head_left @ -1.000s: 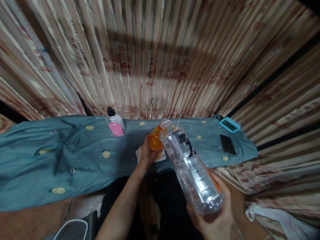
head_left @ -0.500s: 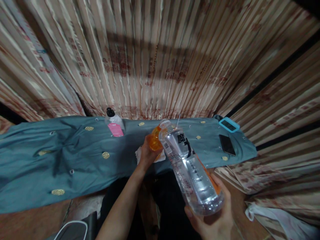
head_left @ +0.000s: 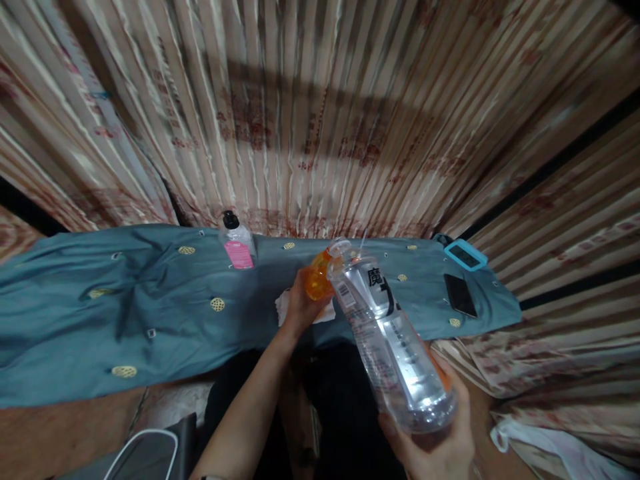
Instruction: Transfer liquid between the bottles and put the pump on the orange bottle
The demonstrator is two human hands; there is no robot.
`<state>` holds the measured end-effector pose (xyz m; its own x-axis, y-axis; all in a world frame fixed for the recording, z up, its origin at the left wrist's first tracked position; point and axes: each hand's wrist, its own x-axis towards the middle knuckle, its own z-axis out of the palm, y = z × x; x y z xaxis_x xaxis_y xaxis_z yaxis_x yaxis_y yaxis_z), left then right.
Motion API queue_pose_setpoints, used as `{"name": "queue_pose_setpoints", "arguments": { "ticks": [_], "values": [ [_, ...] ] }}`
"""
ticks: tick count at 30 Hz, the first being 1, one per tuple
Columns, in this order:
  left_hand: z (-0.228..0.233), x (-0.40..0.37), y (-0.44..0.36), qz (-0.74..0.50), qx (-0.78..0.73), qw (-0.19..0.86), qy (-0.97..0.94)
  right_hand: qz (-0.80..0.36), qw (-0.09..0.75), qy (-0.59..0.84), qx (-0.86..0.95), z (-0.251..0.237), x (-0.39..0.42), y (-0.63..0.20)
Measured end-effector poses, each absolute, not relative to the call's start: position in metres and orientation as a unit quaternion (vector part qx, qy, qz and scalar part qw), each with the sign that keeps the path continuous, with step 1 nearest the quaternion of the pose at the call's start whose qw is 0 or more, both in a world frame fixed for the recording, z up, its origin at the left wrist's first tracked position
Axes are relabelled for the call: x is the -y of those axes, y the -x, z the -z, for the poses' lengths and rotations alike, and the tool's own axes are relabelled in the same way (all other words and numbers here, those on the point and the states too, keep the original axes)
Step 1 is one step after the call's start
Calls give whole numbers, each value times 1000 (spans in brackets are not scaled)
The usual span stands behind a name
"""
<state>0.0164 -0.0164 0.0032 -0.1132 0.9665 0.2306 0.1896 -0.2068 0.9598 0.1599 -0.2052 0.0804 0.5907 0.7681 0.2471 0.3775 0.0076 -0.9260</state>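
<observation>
My right hand (head_left: 440, 427) is wrapped round the lower end of a large clear plastic bottle (head_left: 395, 347) with a silver label and dark lettering. The bottle is tilted, its neck up and to the left. My left hand (head_left: 300, 303) grips a small orange bottle (head_left: 319, 277) just left of that neck. The two bottle mouths meet or nearly meet; whether they touch I cannot tell. Beneath my left hand lies a white tissue (head_left: 326, 313) on the cloth, partly covered by the hand.
A teal patterned cloth (head_left: 175, 320) covers the long surface. On it stand a pump bottle with a pink label (head_left: 240, 250) at left, and a blue-framed device (head_left: 466, 255) and black phone (head_left: 460, 295) at right. Pleated curtains (head_left: 300, 120) hang behind and at the sides.
The view has shifted slightly, so most things appear a little farther right. Both hands keep their hold on the bottles, which stay in nearly the same arrangement.
</observation>
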Motion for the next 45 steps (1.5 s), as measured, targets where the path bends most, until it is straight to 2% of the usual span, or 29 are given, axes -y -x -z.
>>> {"name": "queue_pose_setpoints", "arguments": {
  "ticks": [5,45],
  "values": [
    [1,16,-17,-530,-520,370,-559,-122,549,694,450,-83,203,-164],
    [-2,17,-17,-545,-503,383,-550,-136,563,671,464,-91,201,-167]
  ]
}}
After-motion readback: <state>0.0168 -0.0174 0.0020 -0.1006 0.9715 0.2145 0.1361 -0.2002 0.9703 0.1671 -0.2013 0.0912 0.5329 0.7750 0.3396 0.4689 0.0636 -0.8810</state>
